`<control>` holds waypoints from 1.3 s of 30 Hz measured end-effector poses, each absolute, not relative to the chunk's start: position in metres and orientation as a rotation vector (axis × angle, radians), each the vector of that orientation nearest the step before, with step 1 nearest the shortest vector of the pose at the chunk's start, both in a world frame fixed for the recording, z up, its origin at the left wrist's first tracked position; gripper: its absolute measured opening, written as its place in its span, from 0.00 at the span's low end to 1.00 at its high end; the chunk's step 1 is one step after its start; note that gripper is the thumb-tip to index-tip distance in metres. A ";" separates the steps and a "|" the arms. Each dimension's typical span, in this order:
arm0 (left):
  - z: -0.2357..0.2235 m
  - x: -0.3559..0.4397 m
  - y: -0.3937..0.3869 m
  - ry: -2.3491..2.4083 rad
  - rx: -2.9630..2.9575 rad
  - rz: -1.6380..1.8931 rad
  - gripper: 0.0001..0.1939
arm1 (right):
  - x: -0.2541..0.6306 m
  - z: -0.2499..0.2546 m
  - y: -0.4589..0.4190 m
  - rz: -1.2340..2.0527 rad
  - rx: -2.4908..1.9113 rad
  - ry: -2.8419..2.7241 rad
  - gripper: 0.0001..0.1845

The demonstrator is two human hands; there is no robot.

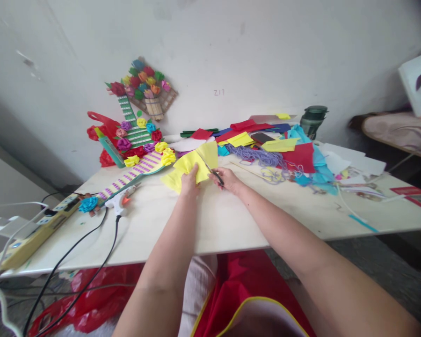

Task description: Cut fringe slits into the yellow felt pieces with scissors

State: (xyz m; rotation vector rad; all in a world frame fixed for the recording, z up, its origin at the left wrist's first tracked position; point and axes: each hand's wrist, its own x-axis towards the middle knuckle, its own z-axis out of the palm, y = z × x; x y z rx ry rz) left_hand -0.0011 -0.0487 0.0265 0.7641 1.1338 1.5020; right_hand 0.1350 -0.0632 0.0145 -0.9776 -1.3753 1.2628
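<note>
A sheet of bright yellow crepe paper is held up over the middle of the table, gripped near its lower edge by my left hand. My right hand has its fingers in the dark handles of a pair of scissors. The blades point up and left and lie across the yellow paper, close to my left fingers. Part of the paper's lower side is hidden behind my left hand. Whether the blades are parted is too small to tell.
A white glue gun with a black cord lies left, near a power strip. Paper-flower decorations and a green bottle stand behind it. Purple yarn, coloured paper and a dark cup are at the right back.
</note>
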 end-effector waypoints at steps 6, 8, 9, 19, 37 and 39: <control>0.026 -0.002 -0.048 1.133 0.785 1.494 0.24 | 0.136 0.017 -0.066 1.284 -0.995 -1.385 0.20; 0.026 -0.002 -0.049 1.143 0.797 1.480 0.23 | 0.137 0.019 -0.068 1.314 -1.017 -1.398 0.17; 0.026 -0.002 -0.049 1.140 0.804 1.472 0.23 | 0.137 0.020 -0.069 1.326 -1.019 -1.407 0.16; 0.024 0.000 -0.049 1.035 0.848 1.437 0.22 | 0.139 0.029 -0.076 1.334 -1.015 -1.392 0.16; 0.030 0.001 -0.055 1.076 0.834 1.434 0.21 | 0.136 0.018 -0.065 1.236 -0.962 -1.382 0.17; 0.030 0.001 -0.054 1.097 0.830 1.433 0.21 | 0.135 0.018 -0.065 1.220 -0.962 -1.379 0.17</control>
